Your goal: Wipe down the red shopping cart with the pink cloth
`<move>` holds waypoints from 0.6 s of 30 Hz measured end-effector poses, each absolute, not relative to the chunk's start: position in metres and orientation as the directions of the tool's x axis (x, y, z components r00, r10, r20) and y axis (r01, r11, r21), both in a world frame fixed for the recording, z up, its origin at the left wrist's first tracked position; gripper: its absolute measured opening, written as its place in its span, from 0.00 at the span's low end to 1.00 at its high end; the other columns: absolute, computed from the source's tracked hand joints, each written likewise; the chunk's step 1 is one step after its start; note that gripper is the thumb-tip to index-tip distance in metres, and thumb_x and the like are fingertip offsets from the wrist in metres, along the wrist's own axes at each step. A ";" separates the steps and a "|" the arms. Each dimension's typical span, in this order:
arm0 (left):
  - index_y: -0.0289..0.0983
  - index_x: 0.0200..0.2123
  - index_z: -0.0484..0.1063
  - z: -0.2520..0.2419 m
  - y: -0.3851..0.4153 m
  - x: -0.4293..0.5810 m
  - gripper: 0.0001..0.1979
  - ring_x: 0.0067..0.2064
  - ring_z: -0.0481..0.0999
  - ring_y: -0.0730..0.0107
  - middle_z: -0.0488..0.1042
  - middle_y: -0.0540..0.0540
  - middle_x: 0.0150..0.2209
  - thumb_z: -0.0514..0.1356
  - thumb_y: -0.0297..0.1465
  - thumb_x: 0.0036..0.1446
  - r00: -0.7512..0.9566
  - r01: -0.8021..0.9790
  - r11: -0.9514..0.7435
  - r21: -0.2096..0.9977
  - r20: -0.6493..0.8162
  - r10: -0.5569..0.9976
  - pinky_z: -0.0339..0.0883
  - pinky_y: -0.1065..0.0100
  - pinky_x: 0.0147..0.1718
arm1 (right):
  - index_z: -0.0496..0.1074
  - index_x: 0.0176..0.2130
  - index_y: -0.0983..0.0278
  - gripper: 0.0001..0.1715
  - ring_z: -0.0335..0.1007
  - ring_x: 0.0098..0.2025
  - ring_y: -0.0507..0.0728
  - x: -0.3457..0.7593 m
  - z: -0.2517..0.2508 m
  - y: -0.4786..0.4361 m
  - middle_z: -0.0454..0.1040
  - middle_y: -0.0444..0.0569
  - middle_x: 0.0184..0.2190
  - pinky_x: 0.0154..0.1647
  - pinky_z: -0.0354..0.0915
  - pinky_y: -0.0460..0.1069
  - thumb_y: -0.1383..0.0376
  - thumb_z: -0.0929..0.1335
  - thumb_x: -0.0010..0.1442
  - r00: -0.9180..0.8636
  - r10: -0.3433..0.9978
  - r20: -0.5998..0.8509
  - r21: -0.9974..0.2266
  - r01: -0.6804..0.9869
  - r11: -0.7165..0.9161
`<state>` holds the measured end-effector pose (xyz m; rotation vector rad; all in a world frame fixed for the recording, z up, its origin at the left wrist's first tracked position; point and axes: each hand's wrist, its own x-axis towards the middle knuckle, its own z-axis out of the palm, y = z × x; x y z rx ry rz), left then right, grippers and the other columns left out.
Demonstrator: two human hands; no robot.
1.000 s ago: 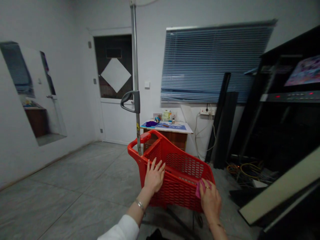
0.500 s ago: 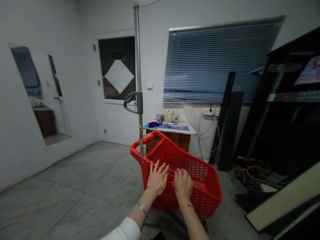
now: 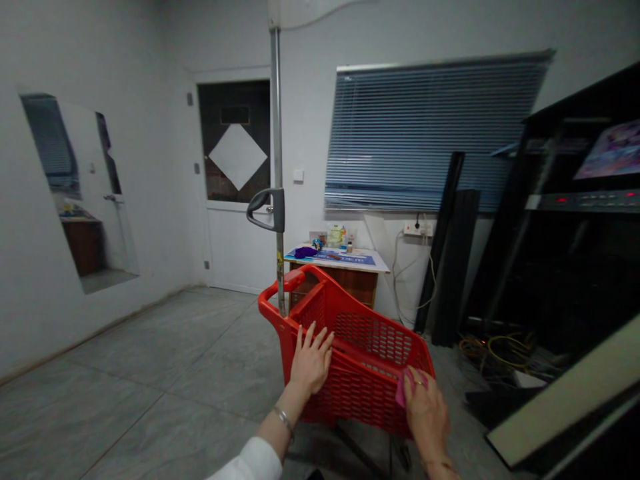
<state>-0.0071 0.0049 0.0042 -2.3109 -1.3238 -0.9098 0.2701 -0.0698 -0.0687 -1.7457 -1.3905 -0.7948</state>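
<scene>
— Item under the hands?

— A red plastic shopping cart basket (image 3: 365,360), its walls a perforated lattice under a smooth solid rim. It stands on the grey tiled floor (image 3: 150,373), just in front of a small wooden counter (image 3: 350,263) by the wall.

— Shape and orientation?

— A tapered tub. Its long axis runs from upper left to lower right in the view, the looped red handle end (image 3: 280,290) pointing away toward the white door (image 3: 235,207), the other end nearest the right hand. A grey metal pole (image 3: 277,133) with a dark grip (image 3: 265,208) rises upright from the handle end.

— Left hand?

— The left hand (image 3: 310,363) lies flat against the near rim and outer wall, fingers spread apart and straight, gripping nothing. A thin metal bracelet (image 3: 284,419) sits at the wrist, a white sleeve (image 3: 250,463) below it.

— Right hand?

— The right hand (image 3: 425,413) is closed on a small pink cloth (image 3: 406,387), pressing it onto the near-right corner of the rim. The cloth looks soft and bunched; most of it is hidden by the fingers.

— Surroundings?

— Grey-blue slatted blinds (image 3: 425,133) behind; dark panels (image 3: 450,253) lean on the wall.
</scene>
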 end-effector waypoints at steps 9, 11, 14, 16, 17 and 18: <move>0.53 0.61 0.64 0.001 0.009 -0.007 0.21 0.67 0.56 0.54 0.70 0.55 0.60 0.51 0.39 0.66 0.350 0.844 -0.531 0.079 0.668 0.657 0.45 0.39 0.67 | 0.75 0.47 0.67 0.21 0.67 0.42 0.58 0.241 -0.065 -0.060 0.72 0.59 0.48 0.42 0.58 0.51 0.57 0.60 0.68 0.305 0.411 0.859 -0.213 0.943 -0.254; 0.53 0.62 0.63 0.001 0.008 -0.007 0.22 0.67 0.55 0.54 0.70 0.54 0.60 0.51 0.39 0.66 0.359 0.842 -0.535 0.068 0.669 0.651 0.45 0.38 0.66 | 0.75 0.48 0.65 0.19 0.66 0.40 0.57 0.217 -0.054 -0.052 0.73 0.56 0.48 0.41 0.58 0.51 0.59 0.61 0.67 0.261 0.447 0.856 -0.172 0.958 -0.230; 0.51 0.62 0.62 0.001 0.007 -0.007 0.22 0.68 0.54 0.53 0.69 0.53 0.61 0.50 0.37 0.66 0.376 0.846 -0.532 0.045 0.657 0.654 0.45 0.37 0.66 | 0.74 0.48 0.64 0.17 0.65 0.39 0.56 0.181 -0.040 -0.038 0.73 0.54 0.46 0.41 0.58 0.50 0.61 0.61 0.67 0.203 0.494 0.845 -0.138 0.977 -0.165; 0.51 0.63 0.62 0.001 0.008 -0.007 0.22 0.68 0.53 0.53 0.68 0.53 0.62 0.50 0.37 0.66 0.381 0.851 -0.524 0.031 0.651 0.657 0.45 0.38 0.66 | 0.74 0.48 0.64 0.17 0.66 0.40 0.56 0.162 -0.033 -0.029 0.73 0.54 0.46 0.41 0.58 0.50 0.62 0.61 0.68 0.187 0.510 0.840 -0.142 0.982 -0.126; 0.51 0.63 0.62 0.001 0.008 -0.007 0.22 0.68 0.53 0.54 0.68 0.53 0.62 0.50 0.37 0.66 0.384 0.852 -0.522 0.023 0.650 0.655 0.45 0.38 0.66 | 0.74 0.48 0.64 0.17 0.66 0.40 0.56 0.154 -0.030 -0.026 0.73 0.55 0.46 0.41 0.58 0.50 0.62 0.60 0.68 0.188 0.514 0.837 -0.153 0.982 -0.111; 0.52 0.63 0.61 0.000 0.008 -0.007 0.22 0.68 0.53 0.54 0.68 0.53 0.62 0.49 0.37 0.66 0.386 0.853 -0.522 0.018 0.651 0.653 0.44 0.38 0.66 | 0.74 0.49 0.64 0.17 0.66 0.41 0.56 0.149 -0.029 -0.023 0.73 0.55 0.47 0.41 0.59 0.50 0.62 0.60 0.68 0.190 0.519 0.833 -0.163 0.982 -0.097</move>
